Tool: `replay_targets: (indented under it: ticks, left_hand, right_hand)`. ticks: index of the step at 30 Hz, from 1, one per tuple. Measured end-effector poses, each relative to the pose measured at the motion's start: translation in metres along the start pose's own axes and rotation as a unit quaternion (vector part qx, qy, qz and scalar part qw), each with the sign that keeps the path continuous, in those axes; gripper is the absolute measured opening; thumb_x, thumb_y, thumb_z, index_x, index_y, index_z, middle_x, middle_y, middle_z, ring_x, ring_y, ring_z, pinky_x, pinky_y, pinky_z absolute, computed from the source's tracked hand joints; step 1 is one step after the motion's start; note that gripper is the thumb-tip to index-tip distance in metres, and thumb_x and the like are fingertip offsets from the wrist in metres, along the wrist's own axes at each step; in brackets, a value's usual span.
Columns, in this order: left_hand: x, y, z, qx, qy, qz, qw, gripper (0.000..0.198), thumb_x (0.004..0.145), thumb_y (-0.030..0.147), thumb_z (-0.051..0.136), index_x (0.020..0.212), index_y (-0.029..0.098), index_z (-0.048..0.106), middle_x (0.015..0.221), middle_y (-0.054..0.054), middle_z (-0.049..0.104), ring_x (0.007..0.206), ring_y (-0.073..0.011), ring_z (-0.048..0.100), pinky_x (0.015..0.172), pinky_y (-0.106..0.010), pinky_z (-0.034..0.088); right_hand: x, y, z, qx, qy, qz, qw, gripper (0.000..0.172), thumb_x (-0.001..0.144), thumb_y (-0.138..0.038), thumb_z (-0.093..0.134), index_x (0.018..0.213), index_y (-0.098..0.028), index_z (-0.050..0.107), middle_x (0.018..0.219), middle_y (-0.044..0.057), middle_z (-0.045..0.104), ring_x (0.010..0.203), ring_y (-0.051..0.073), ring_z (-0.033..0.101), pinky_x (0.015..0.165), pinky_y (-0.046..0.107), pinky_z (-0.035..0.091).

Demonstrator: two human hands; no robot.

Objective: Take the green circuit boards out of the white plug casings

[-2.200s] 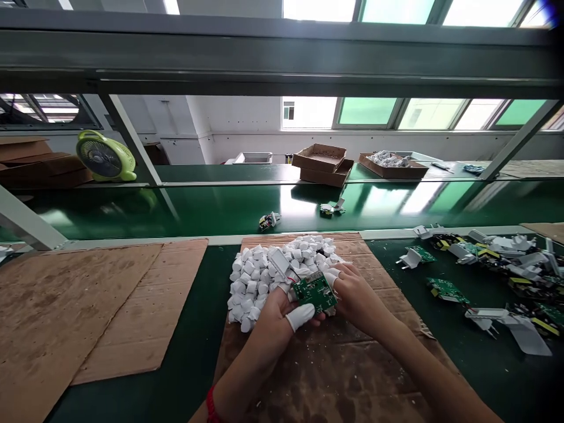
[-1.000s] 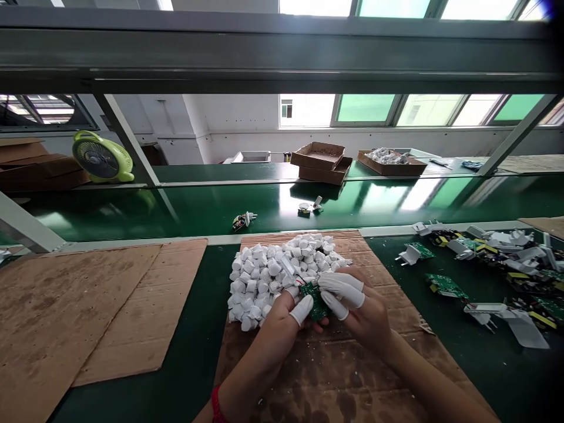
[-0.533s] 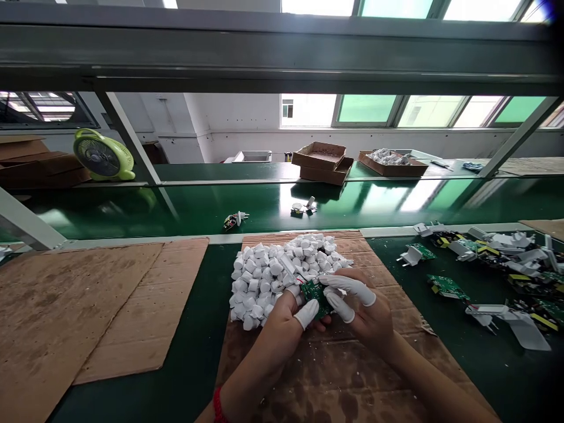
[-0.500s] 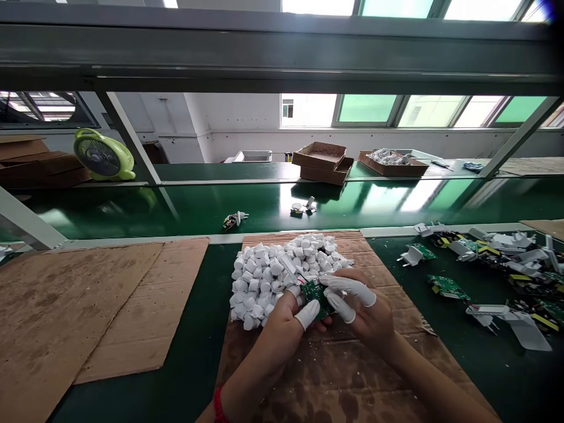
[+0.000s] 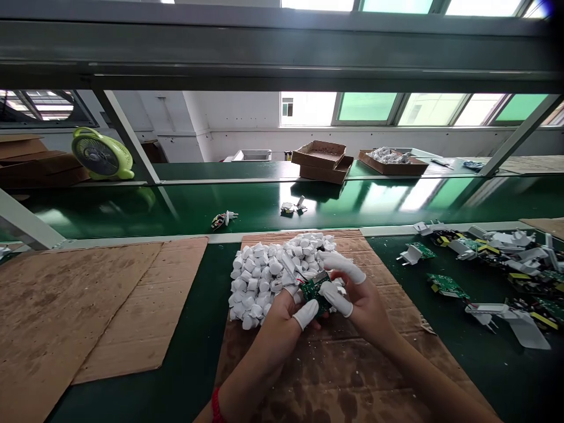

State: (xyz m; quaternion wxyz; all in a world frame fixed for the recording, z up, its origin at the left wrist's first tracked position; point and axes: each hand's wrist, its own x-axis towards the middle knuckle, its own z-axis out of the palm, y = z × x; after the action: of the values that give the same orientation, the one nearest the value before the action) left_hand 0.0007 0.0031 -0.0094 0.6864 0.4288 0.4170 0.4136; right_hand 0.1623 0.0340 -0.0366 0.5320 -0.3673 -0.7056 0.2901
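A green circuit board [image 5: 314,292] with a short red and white wire is held low over a heap of small white wrapped pieces [image 5: 259,282]. My left hand [image 5: 282,317] grips the board's near left side, its thumb in a white finger cot. My right hand [image 5: 361,299] holds the right edge, with white cots on two raised fingers. The hands hide part of the board. Both hands rest just above a brown cardboard sheet [image 5: 308,376].
Loose boards and white plug housings [image 5: 506,270] lie on the green belt to the right. Small assemblies [image 5: 222,220] ride the far belt. A cardboard sheet [image 5: 74,305] lies left. Metal frame bars cross overhead; a lime fan [image 5: 101,154] and cardboard trays [image 5: 319,161] stand beyond.
The small assemblies on the far belt have moved left. My right hand has shifted on the board, with its upper finger lifted higher and the board turned slightly.
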Motion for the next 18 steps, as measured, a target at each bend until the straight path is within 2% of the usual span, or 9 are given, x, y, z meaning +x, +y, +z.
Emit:
replay_targets:
  ticks: [2,3,5,8,11,13,15,18]
  left_hand:
    - [0.0,0.0,0.0,-0.003,-0.005,0.002,1.0,0.034,0.082,0.021,0.057,0.113,0.01,0.051,0.104,-0.01,0.063,0.073,-0.0127,0.054,0.066,-0.022,0.044]
    - [0.0,0.0,0.0,-0.007,-0.011,0.003,1.0,0.035,0.081,0.021,0.057,0.114,0.01,0.05,0.105,-0.009,0.063,0.074,-0.0131,0.055,0.066,-0.022,0.044]
    - [0.0,-0.001,0.0,-0.016,-0.023,0.013,1.0,0.034,0.08,0.022,0.059,0.112,0.012,0.052,0.106,-0.009,0.062,0.078,-0.0146,0.056,0.067,-0.022,0.045]
    - [0.0,-0.002,-0.002,-0.019,-0.027,0.024,0.999,0.028,0.078,0.022,0.061,0.104,0.015,0.056,0.106,-0.006,0.063,0.082,-0.016,0.056,0.07,-0.023,0.045]
    - [0.0,-0.003,-0.003,-0.012,-0.02,0.028,0.999,0.014,0.076,0.022,0.061,0.089,0.016,0.058,0.099,-0.005,0.064,0.083,-0.0166,0.056,0.074,-0.025,0.045]
    - [0.0,-0.002,-0.003,-0.009,-0.026,0.033,0.999,0.009,0.076,0.022,0.061,0.082,0.016,0.057,0.102,-0.005,0.063,0.088,-0.0179,0.056,0.077,-0.026,0.045]
    - [0.0,-0.002,-0.003,-0.014,-0.043,0.036,0.998,0.012,0.077,0.02,0.06,0.087,0.017,0.055,0.112,-0.005,0.06,0.097,-0.0196,0.055,0.08,-0.028,0.045]
    - [-0.001,-0.003,-0.001,-0.034,-0.045,0.014,0.998,0.031,0.073,0.017,0.063,0.101,0.018,0.049,0.118,-0.007,0.056,0.108,-0.0221,0.052,0.086,-0.031,0.044]
  right_hand:
    - [0.002,0.001,-0.001,0.087,-0.032,0.089,0.992,0.054,0.079,-0.034,0.064,0.129,-0.025,0.044,0.104,0.009,0.057,0.082,0.019,0.058,0.065,0.029,0.053]
    - [0.004,0.0,-0.002,0.129,-0.067,0.124,0.982,0.057,0.079,-0.037,0.063,0.131,-0.025,0.042,0.101,0.008,0.058,0.077,0.017,0.058,0.062,0.027,0.053]
    - [0.007,-0.004,-0.003,0.188,-0.144,0.159,0.958,0.051,0.082,-0.042,0.059,0.128,-0.022,0.047,0.096,0.006,0.061,0.07,0.015,0.058,0.06,0.025,0.052]
    - [0.01,-0.012,-0.004,0.193,-0.197,0.141,0.951,0.042,0.086,-0.044,0.054,0.119,-0.019,0.056,0.092,0.006,0.064,0.073,0.016,0.059,0.064,0.025,0.052]
    - [0.009,-0.016,-0.004,0.152,-0.179,0.092,0.968,0.043,0.085,-0.043,0.055,0.121,-0.02,0.056,0.1,0.006,0.063,0.084,0.019,0.059,0.081,0.031,0.051]
    - [0.008,-0.016,-0.005,0.115,-0.159,0.075,0.978,0.043,0.086,-0.04,0.053,0.124,-0.021,0.054,0.099,0.005,0.064,0.082,0.018,0.059,0.082,0.031,0.05]
    - [0.007,-0.015,-0.005,0.079,-0.148,0.069,0.983,0.042,0.087,-0.037,0.053,0.127,-0.022,0.052,0.095,0.003,0.065,0.075,0.016,0.058,0.079,0.029,0.051]
    - [0.008,-0.014,-0.006,0.036,-0.168,0.05,0.984,0.042,0.086,-0.036,0.056,0.126,-0.023,0.054,0.096,0.003,0.066,0.073,0.016,0.059,0.082,0.031,0.05]
